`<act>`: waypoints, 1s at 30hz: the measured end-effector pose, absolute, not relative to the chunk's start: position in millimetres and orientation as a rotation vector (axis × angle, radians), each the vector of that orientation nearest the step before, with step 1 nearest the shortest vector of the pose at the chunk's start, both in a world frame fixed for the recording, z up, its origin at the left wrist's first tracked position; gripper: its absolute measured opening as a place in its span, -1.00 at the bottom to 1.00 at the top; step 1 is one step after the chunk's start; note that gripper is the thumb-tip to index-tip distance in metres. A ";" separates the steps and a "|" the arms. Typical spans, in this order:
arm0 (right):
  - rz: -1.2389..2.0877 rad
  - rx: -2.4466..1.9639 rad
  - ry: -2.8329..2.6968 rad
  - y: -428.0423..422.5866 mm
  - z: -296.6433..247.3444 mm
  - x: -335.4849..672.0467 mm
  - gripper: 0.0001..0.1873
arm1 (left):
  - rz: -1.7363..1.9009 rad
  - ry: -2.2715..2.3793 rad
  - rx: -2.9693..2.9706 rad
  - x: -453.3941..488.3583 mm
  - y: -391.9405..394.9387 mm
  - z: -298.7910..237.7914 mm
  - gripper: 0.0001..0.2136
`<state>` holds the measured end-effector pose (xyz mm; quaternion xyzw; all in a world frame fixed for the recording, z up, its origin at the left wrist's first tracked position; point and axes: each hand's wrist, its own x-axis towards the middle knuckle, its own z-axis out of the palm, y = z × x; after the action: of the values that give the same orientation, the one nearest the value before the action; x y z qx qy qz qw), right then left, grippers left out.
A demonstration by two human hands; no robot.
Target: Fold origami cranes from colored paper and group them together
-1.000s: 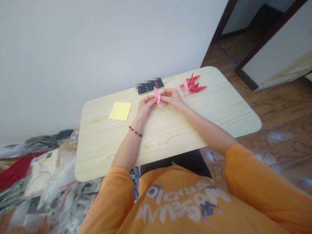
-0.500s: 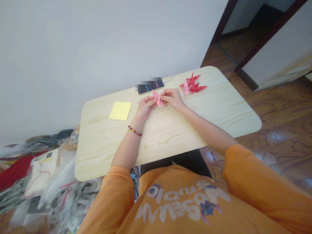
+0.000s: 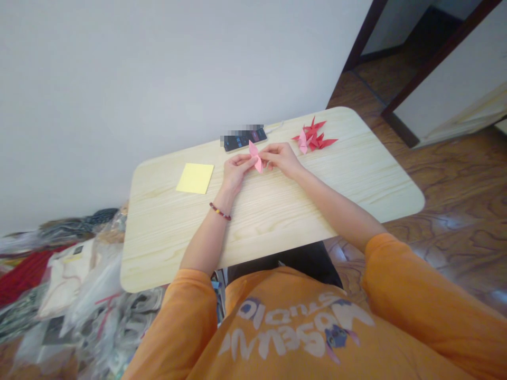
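Observation:
A small pink origami crane (image 3: 253,150) is held up between my two hands, over the middle of the table near its far side. Its wings point away from me and towards me. My left hand (image 3: 235,172) pinches it from the left with thumb and fingers. From the right, my right hand (image 3: 282,159) grips its other side, with thumb and index finger closed together. The fingers hide part of the folded paper. To the right lie several finished cranes, a pink one (image 3: 303,142) in front of red ones (image 3: 317,140).
A stack of yellow square paper (image 3: 195,178) lies left of my hands on the pale wooden table (image 3: 261,221). Behind my hands, a phone (image 3: 245,140) with a cable rests by the wall. Plastic bags (image 3: 93,279) and cloth pile up left of the table.
The pink crane has turned slightly in my fingers, and its far wing stands a little higher and more open. Both hands keep nearly the same place.

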<state>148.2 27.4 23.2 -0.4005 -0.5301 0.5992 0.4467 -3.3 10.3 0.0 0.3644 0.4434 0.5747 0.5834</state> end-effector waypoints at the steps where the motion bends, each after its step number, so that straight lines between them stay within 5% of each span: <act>1: 1.478 -1.000 -1.320 28.0 22.8 148.4 -0.79 | 1.340 1.041 0.857 -3.1 10.1 0.1 -0.69; 30: 1.564 -1.017 -1.231 38.6 11.1 151.9 -0.78 | 1.278 1.080 1.020 -4.9 7.9 1.7 -0.61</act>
<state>151.9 38.6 11.1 -0.4090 -0.4950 0.6291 0.4381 -4.9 7.9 1.7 0.4324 0.4576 0.5416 0.5571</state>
